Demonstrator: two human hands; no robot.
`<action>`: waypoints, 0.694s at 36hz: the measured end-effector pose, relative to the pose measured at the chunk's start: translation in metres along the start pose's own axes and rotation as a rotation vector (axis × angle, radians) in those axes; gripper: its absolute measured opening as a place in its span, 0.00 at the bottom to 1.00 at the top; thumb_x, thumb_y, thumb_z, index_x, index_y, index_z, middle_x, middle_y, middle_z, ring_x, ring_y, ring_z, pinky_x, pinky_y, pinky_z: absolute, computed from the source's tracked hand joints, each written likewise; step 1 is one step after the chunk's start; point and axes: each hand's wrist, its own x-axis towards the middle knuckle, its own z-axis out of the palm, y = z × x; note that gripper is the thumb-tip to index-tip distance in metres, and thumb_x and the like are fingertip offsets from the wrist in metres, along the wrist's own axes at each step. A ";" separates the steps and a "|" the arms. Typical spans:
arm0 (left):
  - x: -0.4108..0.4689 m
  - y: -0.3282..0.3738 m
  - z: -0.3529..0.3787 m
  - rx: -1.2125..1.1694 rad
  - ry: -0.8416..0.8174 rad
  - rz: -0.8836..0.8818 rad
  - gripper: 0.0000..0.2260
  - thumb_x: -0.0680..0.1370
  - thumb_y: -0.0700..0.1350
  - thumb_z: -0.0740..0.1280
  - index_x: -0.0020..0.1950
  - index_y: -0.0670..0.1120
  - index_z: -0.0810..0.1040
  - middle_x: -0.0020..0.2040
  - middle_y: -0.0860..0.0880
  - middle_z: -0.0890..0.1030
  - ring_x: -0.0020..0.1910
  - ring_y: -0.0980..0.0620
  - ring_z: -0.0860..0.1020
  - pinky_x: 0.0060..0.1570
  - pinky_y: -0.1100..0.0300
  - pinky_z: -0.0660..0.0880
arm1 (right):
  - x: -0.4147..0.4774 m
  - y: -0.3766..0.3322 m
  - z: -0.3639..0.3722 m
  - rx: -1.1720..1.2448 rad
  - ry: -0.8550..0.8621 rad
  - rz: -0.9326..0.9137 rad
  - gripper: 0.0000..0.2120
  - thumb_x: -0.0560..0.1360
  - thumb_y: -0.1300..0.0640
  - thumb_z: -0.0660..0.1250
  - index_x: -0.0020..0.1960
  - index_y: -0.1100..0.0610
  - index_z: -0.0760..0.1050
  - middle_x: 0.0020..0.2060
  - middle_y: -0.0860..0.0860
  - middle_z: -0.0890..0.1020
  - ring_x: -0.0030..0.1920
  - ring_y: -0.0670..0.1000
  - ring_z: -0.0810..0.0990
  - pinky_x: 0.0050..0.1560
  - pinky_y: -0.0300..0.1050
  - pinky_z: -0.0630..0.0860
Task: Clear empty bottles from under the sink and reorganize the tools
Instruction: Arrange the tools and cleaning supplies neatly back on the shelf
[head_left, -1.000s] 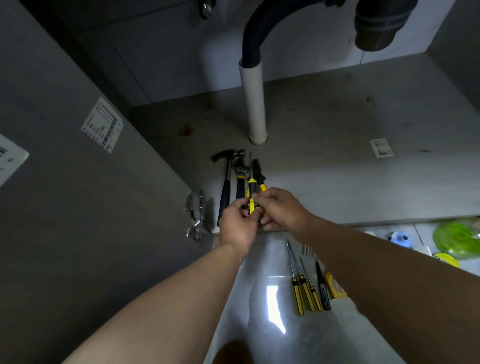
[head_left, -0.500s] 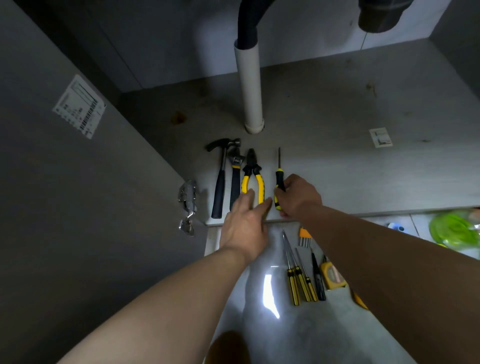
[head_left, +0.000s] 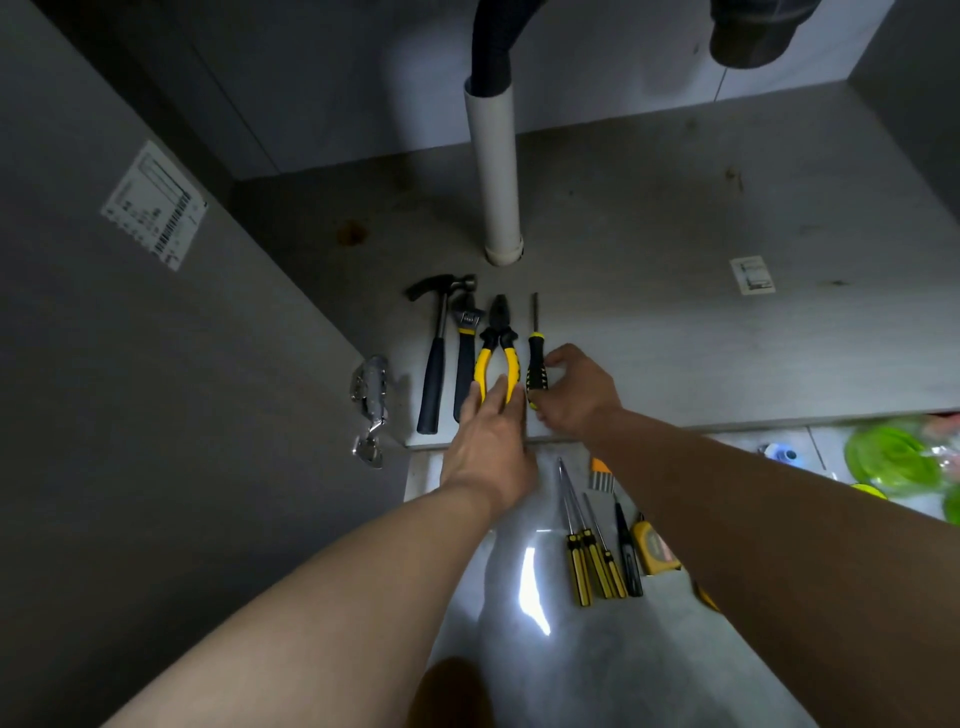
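floor tools: three yellow-handled screwdrivers (head_left: 587, 561) lie side by side on the tile floor (head_left: 519, 649) outside the cabinet, well in front of the white pipe (head_left: 496, 171) and slightly right of it, tips toward the pipe
next to them: black-handled driver (head_left: 626, 556) just to their right, then a yellow tape measure (head_left: 652, 548) just beside that
green item: blurred green plastic thing (head_left: 893, 457) on the floor, far right of the pipe; can't tell what it is
left hand (head_left: 485, 452): released, fingers straight, fingertips resting on the lower ends of the pliers handles
right hand (head_left: 574, 397): grasping; thumb and curled fingers pinch the handle of the black-and-yellow screwdriver (head_left: 535, 358)
tool row: on the cabinet floor (head_left: 675, 338) directly in front of the pipe base, parallel, heads toward the pipe
row order, left to right: hammer (head_left: 434, 374), wrench (head_left: 466, 353), pliers (head_left: 498, 343), black-and-yellow screwdriver
spacing: hammer and wrench just beside each other, left of the pipe line; pliers about in line with it; the held screwdriver just right of it
hinge (head_left: 370, 400): metal, on the cabinet side panel, front-left of the pipe
floor sticker (head_left: 752, 275): small, right of the pipe base
barcode label (head_left: 153, 205): on the side panel, well left of the pipe
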 end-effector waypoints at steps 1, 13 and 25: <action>0.001 0.001 0.000 -0.013 0.001 -0.009 0.36 0.80 0.40 0.64 0.83 0.51 0.49 0.83 0.55 0.45 0.81 0.47 0.40 0.75 0.50 0.63 | 0.000 0.001 0.000 0.000 0.000 -0.006 0.18 0.72 0.56 0.71 0.61 0.51 0.72 0.51 0.60 0.84 0.52 0.60 0.83 0.56 0.55 0.80; -0.006 -0.003 -0.006 0.050 0.067 0.024 0.33 0.78 0.43 0.65 0.81 0.48 0.56 0.81 0.51 0.56 0.79 0.46 0.52 0.73 0.47 0.66 | -0.002 0.011 -0.005 0.013 -0.041 -0.045 0.20 0.72 0.57 0.72 0.62 0.50 0.73 0.47 0.56 0.84 0.46 0.56 0.84 0.54 0.51 0.81; -0.036 -0.006 0.039 0.079 -0.473 0.110 0.08 0.81 0.47 0.62 0.54 0.48 0.78 0.57 0.45 0.80 0.57 0.44 0.79 0.56 0.53 0.77 | -0.055 0.069 -0.035 -0.610 -0.193 -0.126 0.14 0.76 0.50 0.63 0.33 0.53 0.71 0.37 0.52 0.80 0.45 0.57 0.82 0.44 0.44 0.76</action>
